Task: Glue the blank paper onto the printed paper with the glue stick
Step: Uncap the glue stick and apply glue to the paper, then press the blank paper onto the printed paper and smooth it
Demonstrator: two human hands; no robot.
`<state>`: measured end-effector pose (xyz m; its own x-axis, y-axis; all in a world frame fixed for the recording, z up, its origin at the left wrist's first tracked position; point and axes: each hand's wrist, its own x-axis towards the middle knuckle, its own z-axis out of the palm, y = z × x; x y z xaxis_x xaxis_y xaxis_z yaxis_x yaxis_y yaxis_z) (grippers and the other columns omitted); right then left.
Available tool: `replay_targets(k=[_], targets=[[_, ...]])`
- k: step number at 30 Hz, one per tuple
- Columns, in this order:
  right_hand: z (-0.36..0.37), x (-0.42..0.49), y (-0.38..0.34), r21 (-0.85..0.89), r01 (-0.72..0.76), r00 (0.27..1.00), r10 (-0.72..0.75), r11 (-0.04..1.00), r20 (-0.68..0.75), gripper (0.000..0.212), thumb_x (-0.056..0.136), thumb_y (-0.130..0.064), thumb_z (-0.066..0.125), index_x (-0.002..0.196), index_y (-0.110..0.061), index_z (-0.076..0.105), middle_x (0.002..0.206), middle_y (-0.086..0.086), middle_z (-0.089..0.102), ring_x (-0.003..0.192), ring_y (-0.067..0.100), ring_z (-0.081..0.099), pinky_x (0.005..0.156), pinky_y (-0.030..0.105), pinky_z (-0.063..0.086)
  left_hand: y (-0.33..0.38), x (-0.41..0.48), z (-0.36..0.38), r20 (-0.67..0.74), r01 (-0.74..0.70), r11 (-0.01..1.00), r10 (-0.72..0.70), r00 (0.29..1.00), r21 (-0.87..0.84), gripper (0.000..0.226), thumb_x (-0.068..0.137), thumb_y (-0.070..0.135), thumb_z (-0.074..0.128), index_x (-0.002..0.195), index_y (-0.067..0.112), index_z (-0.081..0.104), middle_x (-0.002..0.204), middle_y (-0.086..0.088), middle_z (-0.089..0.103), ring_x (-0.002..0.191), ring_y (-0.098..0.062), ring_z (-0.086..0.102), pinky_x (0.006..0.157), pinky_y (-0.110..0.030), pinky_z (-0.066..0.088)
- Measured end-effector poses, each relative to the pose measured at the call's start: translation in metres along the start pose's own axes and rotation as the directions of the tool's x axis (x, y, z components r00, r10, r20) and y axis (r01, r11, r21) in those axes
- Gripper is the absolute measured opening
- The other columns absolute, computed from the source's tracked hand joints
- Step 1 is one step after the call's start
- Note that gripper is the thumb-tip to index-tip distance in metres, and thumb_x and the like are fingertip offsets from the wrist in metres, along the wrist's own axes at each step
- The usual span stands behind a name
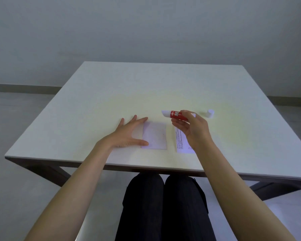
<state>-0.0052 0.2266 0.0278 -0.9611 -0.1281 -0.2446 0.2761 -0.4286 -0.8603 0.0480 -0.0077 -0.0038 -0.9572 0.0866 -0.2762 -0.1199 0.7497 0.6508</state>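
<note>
Pale and nearly bare, the white square worktop (111, 94) carries two sheets near its front edge. Its print too small to read, the white printed paper (182, 141) lies half hidden under the right hand (191, 129), which grips a red-labelled white glue stick (174, 115) uncapped, tip pointing left. Beside it, the small blank white paper (155, 135) is touched at its left edge by the spread left hand (127, 134). A small white cap (210, 113) stands apart to the right.
</note>
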Motion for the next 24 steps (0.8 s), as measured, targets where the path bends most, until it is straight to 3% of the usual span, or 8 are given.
replay_targets(k=[5, 8, 10, 12, 15, 18, 21, 24], targets=[[0.017, -0.016, 0.008, 0.287, -0.197, 0.980, 0.187, 0.938, 0.062, 0.007, 0.094, -0.004, 0.054, 0.089, -0.002, 0.058, 0.085, 0.014, 0.062, 0.056, 0.018, 0.070, 0.053, 0.021, 0.057, 0.035, 0.000, 0.006, -0.402, -0.232, 0.918, 0.089, 0.911, -0.321, 0.055, 0.083, 0.037, 0.067, 0.134, 0.027, 0.049, 0.132, 0.016, 0.055, 0.133, -0.004, 0.042, 0.115, -0.034, 0.025], [0.029, -0.022, 0.016, 0.317, -0.238, 0.971, 0.222, 0.918, 0.088, 0.006, 0.095, -0.008, 0.053, 0.094, -0.007, 0.058, 0.084, 0.009, 0.062, 0.059, 0.014, 0.067, 0.054, 0.017, 0.055, 0.072, 0.000, 0.019, -0.557, -0.304, 0.844, 0.007, 0.830, -0.441, 0.017, 0.077, 0.042, 0.070, 0.093, 0.036, 0.071, 0.087, 0.021, 0.073, 0.093, 0.008, 0.064, 0.078, -0.007, 0.043], [0.034, -0.024, 0.019, 0.334, -0.231, 0.973, 0.209, 0.914, 0.101, 0.012, 0.096, -0.008, 0.053, 0.107, -0.007, 0.055, 0.088, 0.008, 0.064, 0.071, 0.016, 0.067, 0.059, 0.020, 0.056, 0.085, 0.001, 0.026, -0.605, -0.299, 0.818, -0.073, 0.793, -0.491, 0.010, 0.074, 0.042, 0.071, 0.077, 0.033, 0.073, 0.073, 0.020, 0.073, 0.075, 0.007, 0.065, 0.066, -0.008, 0.044], [0.034, -0.025, 0.021, 0.204, -0.160, 0.986, 0.148, 0.966, 0.073, 0.022, 0.094, -0.011, 0.056, 0.116, -0.009, 0.052, 0.093, 0.007, 0.067, 0.074, 0.016, 0.068, 0.062, 0.022, 0.052, 0.089, 0.004, 0.021, -0.610, -0.281, 0.791, -0.141, 0.780, -0.543, 0.011, 0.073, 0.037, 0.073, 0.074, 0.026, 0.074, 0.070, 0.012, 0.074, 0.074, -0.003, 0.068, 0.069, -0.019, 0.049], [0.029, -0.029, 0.027, -0.323, 0.065, 0.996, -0.083, 0.944, -0.042, 0.036, 0.089, -0.020, 0.064, 0.123, -0.016, 0.053, 0.110, 0.005, 0.064, 0.077, 0.014, 0.065, 0.063, 0.021, 0.047, 0.086, 0.012, -0.003, -0.643, -0.259, 0.830, -0.148, 0.751, -0.494, 0.007, 0.070, 0.035, 0.074, 0.068, 0.028, 0.074, 0.073, 0.010, 0.075, 0.078, -0.009, 0.070, 0.075, -0.028, 0.050], [0.022, -0.032, 0.031, -0.702, 0.298, 0.940, -0.327, 0.647, 0.098, 0.041, 0.085, -0.024, 0.068, 0.124, -0.021, 0.056, 0.113, -0.003, 0.059, 0.074, 0.009, 0.054, 0.067, 0.013, 0.042, 0.078, 0.020, -0.040, -0.736, -0.159, 0.950, -0.097, 0.670, -0.269, 0.013, 0.071, 0.040, 0.065, 0.060, 0.033, 0.069, 0.060, 0.027, 0.067, 0.054, -0.001, 0.052, 0.050, -0.013, 0.034], [0.022, -0.036, 0.037, -0.863, 0.454, 0.886, -0.219, 0.223, 0.409, 0.035, 0.087, -0.027, 0.066, 0.121, -0.018, 0.063, 0.120, 0.002, 0.058, 0.098, 0.017, 0.056, 0.084, 0.025, 0.042, 0.062, 0.031, -0.065, -0.720, -0.011, 0.992, -0.086, 0.689, -0.129, 0.024, 0.077, 0.032, 0.059, 0.056, 0.022, 0.066, 0.050, 0.034, 0.059, 0.057, 0.006, 0.053, 0.046, -0.012, 0.032], [0.027, -0.042, 0.047, -0.829, 0.544, 0.824, -0.105, -0.129, 0.557, 0.042, 0.090, -0.040, 0.057, 0.128, -0.021, 0.059, 0.129, 0.000, 0.054, 0.116, 0.023, 0.047, 0.095, 0.033, 0.030, 0.049, 0.043, -0.069, -0.699, 0.079, 0.995, -0.100, 0.709, -0.062, 0.027, 0.080, 0.027, 0.058, 0.060, 0.013, 0.069, 0.047, 0.015, 0.059, 0.054, 0.000, 0.051, 0.048, -0.021, 0.030]])
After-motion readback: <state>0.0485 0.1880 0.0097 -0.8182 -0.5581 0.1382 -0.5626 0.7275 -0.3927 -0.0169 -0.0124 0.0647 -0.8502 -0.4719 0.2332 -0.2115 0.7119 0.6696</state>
